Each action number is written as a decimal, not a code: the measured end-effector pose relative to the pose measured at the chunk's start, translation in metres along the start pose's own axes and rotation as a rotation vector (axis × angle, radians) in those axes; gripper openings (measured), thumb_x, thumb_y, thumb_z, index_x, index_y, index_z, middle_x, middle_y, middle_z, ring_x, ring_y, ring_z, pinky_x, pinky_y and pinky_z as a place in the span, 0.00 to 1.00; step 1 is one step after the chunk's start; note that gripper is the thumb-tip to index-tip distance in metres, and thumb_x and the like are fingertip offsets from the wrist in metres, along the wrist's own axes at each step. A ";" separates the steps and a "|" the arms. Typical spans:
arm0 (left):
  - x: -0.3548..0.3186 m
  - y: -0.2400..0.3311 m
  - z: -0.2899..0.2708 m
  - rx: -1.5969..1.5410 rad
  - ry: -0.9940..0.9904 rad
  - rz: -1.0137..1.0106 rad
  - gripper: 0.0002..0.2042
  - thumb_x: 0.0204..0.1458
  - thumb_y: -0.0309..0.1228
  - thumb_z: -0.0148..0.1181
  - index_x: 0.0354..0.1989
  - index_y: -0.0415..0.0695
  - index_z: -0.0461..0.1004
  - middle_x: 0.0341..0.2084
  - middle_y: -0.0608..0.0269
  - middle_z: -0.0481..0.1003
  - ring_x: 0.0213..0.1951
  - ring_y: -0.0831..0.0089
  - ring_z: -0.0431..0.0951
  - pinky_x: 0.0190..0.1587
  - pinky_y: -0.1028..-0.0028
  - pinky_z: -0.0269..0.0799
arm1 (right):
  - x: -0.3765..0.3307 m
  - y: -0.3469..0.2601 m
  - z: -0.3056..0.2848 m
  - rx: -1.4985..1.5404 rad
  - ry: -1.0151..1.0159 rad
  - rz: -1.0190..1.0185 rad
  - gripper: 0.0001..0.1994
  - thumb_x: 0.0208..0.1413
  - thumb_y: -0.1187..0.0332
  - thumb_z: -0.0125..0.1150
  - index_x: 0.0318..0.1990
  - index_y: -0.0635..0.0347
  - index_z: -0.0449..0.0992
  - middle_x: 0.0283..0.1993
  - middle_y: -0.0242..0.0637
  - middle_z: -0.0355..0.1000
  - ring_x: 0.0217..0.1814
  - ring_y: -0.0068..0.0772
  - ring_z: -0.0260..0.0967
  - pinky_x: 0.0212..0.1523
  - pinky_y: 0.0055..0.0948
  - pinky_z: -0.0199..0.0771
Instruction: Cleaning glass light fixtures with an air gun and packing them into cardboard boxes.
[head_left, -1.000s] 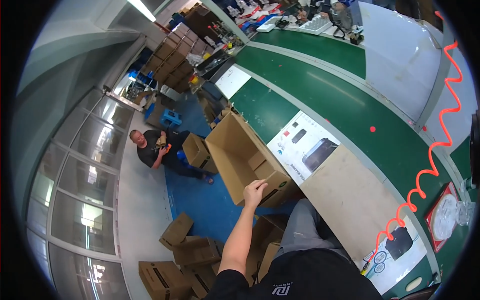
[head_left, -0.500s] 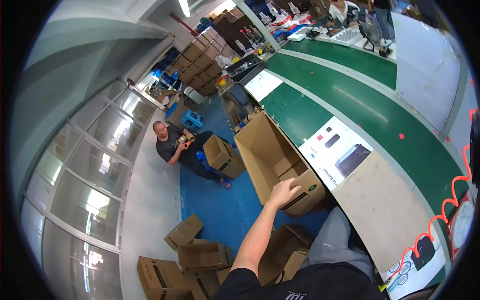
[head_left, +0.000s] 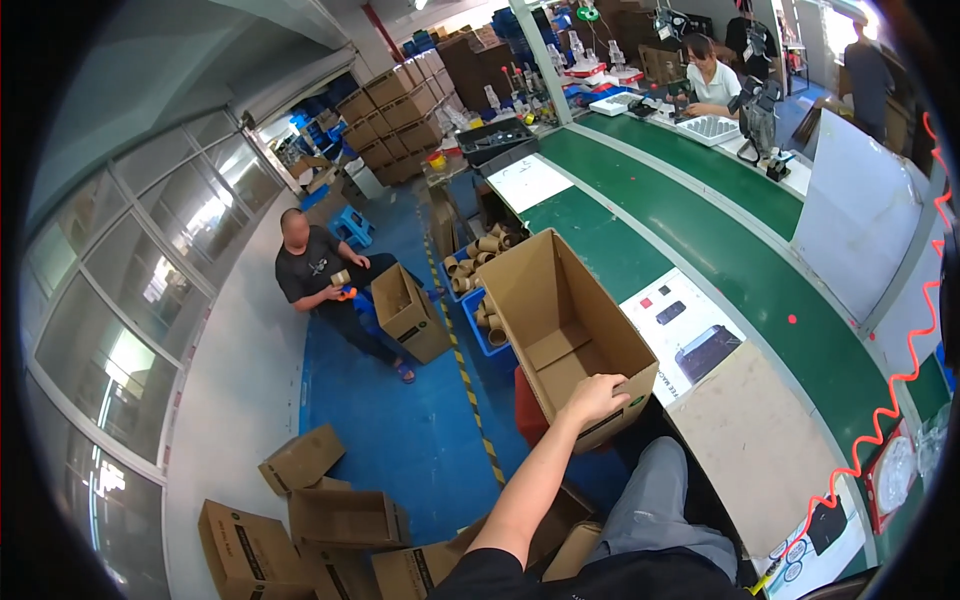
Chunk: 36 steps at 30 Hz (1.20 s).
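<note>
My left hand (head_left: 596, 399) is closed over the near rim of a large open cardboard box (head_left: 540, 290), with its fingers hooked on the edge. The box looks hollow, showing its folded flaps at the bottom, and it tilts beside the green workbench. Its far side reaches up past the bench edge. My right hand does not show.
A green bench (head_left: 690, 200) with printed cardboard sheets (head_left: 690, 325) runs along the right. Blue crates (head_left: 487, 330) of cardboard tubes stand beyond the box. Several open boxes (head_left: 345, 520) lie at the lower left. A seated co-worker (head_left: 318, 265) holds a tube and an orange tool beside another box (head_left: 410, 310).
My view has turned, so the surroundings shift left and the crates of tubes come into sight. The box has moved slightly right in the picture, with my left hand still gripping its rim.
</note>
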<state>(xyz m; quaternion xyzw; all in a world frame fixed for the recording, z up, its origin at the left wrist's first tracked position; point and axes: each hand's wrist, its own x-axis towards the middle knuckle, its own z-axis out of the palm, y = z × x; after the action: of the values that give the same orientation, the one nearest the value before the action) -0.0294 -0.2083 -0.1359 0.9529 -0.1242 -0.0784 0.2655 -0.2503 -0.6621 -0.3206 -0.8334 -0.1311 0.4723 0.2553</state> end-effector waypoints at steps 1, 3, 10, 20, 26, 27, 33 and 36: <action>-0.001 0.003 0.001 -0.025 0.015 0.009 0.17 0.48 0.40 0.61 0.45 0.46 0.77 0.38 0.50 0.78 0.43 0.53 0.77 0.46 0.59 0.73 | -0.004 -0.002 0.000 -0.013 -0.004 0.012 0.14 0.54 0.60 0.56 0.39 0.60 0.78 0.31 0.38 0.76 0.35 0.29 0.71 0.40 0.34 0.71; 0.000 -0.001 -0.001 -0.017 0.032 0.015 0.17 0.48 0.41 0.61 0.44 0.47 0.77 0.37 0.50 0.78 0.42 0.53 0.78 0.45 0.59 0.73 | -0.011 -0.006 -0.002 -0.043 -0.013 0.032 0.14 0.54 0.59 0.56 0.39 0.60 0.78 0.31 0.38 0.76 0.35 0.29 0.71 0.40 0.34 0.71; -0.012 -0.035 -0.001 0.000 0.178 0.111 0.16 0.48 0.43 0.61 0.40 0.47 0.79 0.34 0.51 0.78 0.39 0.52 0.78 0.42 0.60 0.74 | -0.032 -0.004 -0.039 -0.156 -0.035 0.074 0.14 0.54 0.59 0.55 0.40 0.60 0.78 0.32 0.38 0.76 0.36 0.29 0.72 0.40 0.35 0.71; -0.025 -0.032 -0.018 0.212 0.180 0.038 0.16 0.49 0.46 0.60 0.27 0.43 0.78 0.24 0.51 0.76 0.30 0.53 0.77 0.33 0.60 0.72 | -0.058 0.015 0.000 -0.063 -0.056 0.108 0.15 0.54 0.59 0.55 0.41 0.60 0.78 0.32 0.37 0.76 0.36 0.30 0.72 0.40 0.35 0.71; -0.017 -0.006 -0.013 0.253 0.209 0.068 0.19 0.49 0.49 0.58 0.22 0.43 0.76 0.21 0.52 0.76 0.28 0.51 0.76 0.32 0.58 0.72 | -0.088 -0.036 -0.039 0.403 0.317 -0.032 0.15 0.55 0.59 0.54 0.39 0.60 0.78 0.32 0.41 0.76 0.33 0.32 0.73 0.37 0.34 0.71; -0.017 -0.002 -0.016 0.276 0.202 0.023 0.20 0.49 0.50 0.57 0.21 0.44 0.76 0.21 0.53 0.76 0.28 0.51 0.76 0.32 0.58 0.72 | -0.080 -0.041 -0.049 0.439 0.506 -0.031 0.15 0.55 0.58 0.54 0.39 0.60 0.78 0.31 0.40 0.76 0.33 0.32 0.72 0.37 0.34 0.72; -0.018 -0.025 -0.013 0.328 0.160 -0.115 0.21 0.48 0.53 0.57 0.23 0.46 0.79 0.20 0.51 0.76 0.28 0.51 0.77 0.33 0.58 0.73 | -0.036 -0.047 -0.066 0.635 0.763 -0.119 0.15 0.57 0.58 0.53 0.43 0.59 0.78 0.33 0.37 0.76 0.36 0.30 0.73 0.40 0.30 0.72; -0.011 -0.027 -0.010 0.337 0.159 -0.096 0.21 0.48 0.53 0.57 0.23 0.46 0.79 0.21 0.49 0.76 0.28 0.52 0.78 0.33 0.58 0.74 | -0.036 -0.040 -0.043 0.927 0.451 -0.105 0.15 0.61 0.60 0.50 0.46 0.59 0.76 0.39 0.35 0.76 0.40 0.27 0.73 0.42 0.27 0.72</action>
<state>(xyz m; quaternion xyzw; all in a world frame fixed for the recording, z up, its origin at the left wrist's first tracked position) -0.0321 -0.1781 -0.1406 0.9919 -0.0688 0.0067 0.1070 -0.2316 -0.6583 -0.2546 -0.7063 0.1086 0.2759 0.6428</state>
